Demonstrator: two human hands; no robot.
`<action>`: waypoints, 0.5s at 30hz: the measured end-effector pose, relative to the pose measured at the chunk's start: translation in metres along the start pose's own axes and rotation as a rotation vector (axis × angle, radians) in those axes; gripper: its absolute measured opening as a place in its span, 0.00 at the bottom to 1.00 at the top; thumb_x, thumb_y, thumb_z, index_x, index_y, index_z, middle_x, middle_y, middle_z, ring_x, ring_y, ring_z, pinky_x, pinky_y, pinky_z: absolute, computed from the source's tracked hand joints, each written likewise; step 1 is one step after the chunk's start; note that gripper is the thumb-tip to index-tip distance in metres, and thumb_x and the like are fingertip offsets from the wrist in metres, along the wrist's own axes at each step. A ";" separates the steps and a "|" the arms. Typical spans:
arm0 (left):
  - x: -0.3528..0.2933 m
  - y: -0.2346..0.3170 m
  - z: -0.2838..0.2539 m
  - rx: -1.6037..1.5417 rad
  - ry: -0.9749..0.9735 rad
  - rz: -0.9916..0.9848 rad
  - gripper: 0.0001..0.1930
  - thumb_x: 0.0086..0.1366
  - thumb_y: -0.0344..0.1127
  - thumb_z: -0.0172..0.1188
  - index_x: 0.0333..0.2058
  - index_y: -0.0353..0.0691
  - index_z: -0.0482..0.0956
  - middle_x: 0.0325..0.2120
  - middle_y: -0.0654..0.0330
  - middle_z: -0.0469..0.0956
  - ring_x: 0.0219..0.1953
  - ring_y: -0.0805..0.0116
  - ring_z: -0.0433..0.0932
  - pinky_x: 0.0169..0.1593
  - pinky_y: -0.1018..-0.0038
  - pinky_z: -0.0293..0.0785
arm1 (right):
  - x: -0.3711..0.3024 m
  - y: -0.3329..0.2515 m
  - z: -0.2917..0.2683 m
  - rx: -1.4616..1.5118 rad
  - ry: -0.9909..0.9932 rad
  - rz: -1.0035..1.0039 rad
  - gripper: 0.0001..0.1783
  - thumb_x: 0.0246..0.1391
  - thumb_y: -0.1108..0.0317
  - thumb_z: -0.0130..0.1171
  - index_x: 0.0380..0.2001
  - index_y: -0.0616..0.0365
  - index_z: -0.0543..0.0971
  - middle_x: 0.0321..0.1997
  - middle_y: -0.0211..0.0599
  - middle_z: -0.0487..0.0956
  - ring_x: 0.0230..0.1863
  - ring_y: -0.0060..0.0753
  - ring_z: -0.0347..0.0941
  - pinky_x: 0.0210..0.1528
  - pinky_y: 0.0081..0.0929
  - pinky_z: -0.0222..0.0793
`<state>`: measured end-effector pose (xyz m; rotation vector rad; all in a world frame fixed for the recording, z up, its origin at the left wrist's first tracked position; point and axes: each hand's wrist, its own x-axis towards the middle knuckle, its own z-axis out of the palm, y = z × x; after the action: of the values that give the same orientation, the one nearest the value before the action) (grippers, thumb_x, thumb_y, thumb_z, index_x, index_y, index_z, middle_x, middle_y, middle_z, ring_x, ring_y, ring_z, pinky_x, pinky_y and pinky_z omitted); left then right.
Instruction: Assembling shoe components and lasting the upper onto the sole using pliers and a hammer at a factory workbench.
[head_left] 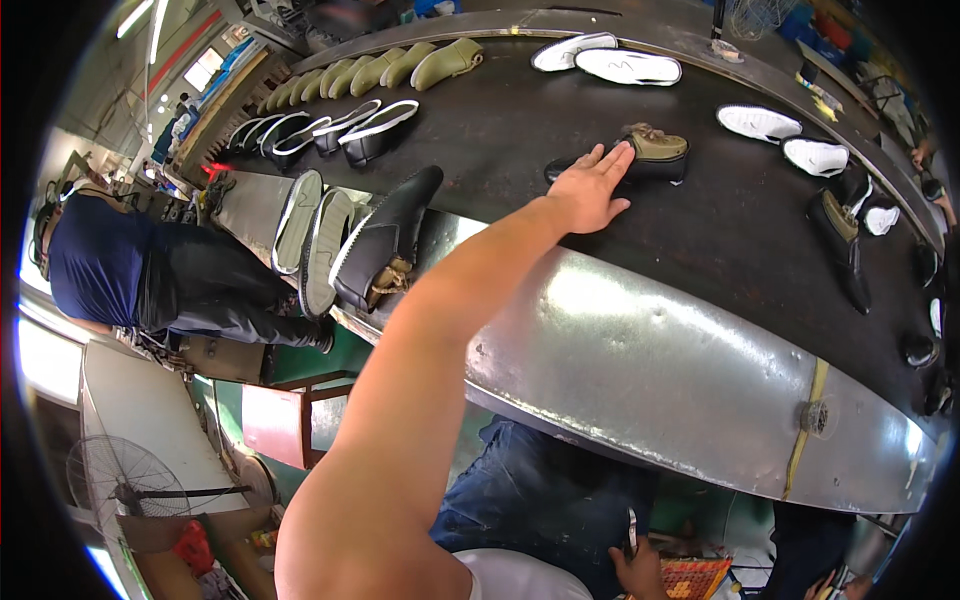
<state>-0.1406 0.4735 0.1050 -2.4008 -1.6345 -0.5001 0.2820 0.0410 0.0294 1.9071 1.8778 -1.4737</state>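
My left arm reaches across the metal edge to a black shoe upper (pixel 655 168) on an olive shoe last (pixel 655 146), lying on its side or sole on the dark belt. My left hand (pixel 593 188) rests over its middle, open, fingers stretched out and thumb apart; it hides part of the shoe. Low in the view, beside my jeans, my right hand (pixel 640 572) is closed around a slim metal hand tool (pixel 632 532); its exact kind does not show. To the left, a black shoe on a last (pixel 385 245) leans with two pale soles (pixel 325 240) on the metal edge.
On the belt (pixel 480 150) stand a row of olive lasts (pixel 375 72), black-and-white shoe pieces (pixel 380 132), white soles (pixel 628 67) and more shoes (pixel 838 225) at right. A metal ledge (pixel 640 345) runs along the near side. A person (pixel 100 260) stands at left, near a fan (pixel 125 490).
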 end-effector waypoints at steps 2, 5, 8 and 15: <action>0.005 0.009 -0.030 -0.226 -0.133 -0.125 0.39 0.66 0.48 0.56 0.70 0.47 0.49 0.69 0.51 0.54 0.68 0.44 0.59 0.67 0.58 0.59 | -0.005 0.001 0.002 -0.062 -0.046 0.094 0.31 0.56 0.43 0.59 0.46 0.64 0.74 0.37 0.65 0.80 0.41 0.69 0.76 0.43 0.54 0.72; -0.028 -0.009 -0.087 0.199 0.038 -0.229 0.36 0.64 0.47 0.57 0.68 0.47 0.56 0.68 0.55 0.58 0.67 0.46 0.58 0.68 0.49 0.54 | -0.006 0.034 0.028 -0.075 0.122 -0.036 0.27 0.49 0.51 0.68 0.39 0.65 0.74 0.29 0.55 0.79 0.35 0.62 0.78 0.37 0.45 0.73; -0.094 -0.059 -0.131 0.421 0.043 -0.844 0.42 0.60 0.56 0.60 0.67 0.44 0.56 0.65 0.53 0.64 0.67 0.46 0.60 0.66 0.41 0.50 | -0.012 0.039 0.037 -0.040 0.204 -0.143 0.24 0.51 0.51 0.67 0.37 0.62 0.74 0.29 0.55 0.80 0.34 0.62 0.78 0.37 0.47 0.73; -0.166 0.007 -0.133 0.226 0.001 -0.362 0.28 0.64 0.64 0.51 0.33 0.44 0.86 0.38 0.54 0.82 0.54 0.57 0.74 0.68 0.44 0.48 | -0.037 0.047 0.061 -0.069 0.273 -0.130 0.27 0.53 0.50 0.65 0.44 0.61 0.73 0.34 0.56 0.80 0.39 0.61 0.78 0.42 0.47 0.73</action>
<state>-0.2117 0.2824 0.1650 -1.9546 -2.0161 -0.3466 0.2947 -0.0372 -0.0043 2.0793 2.1743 -1.2112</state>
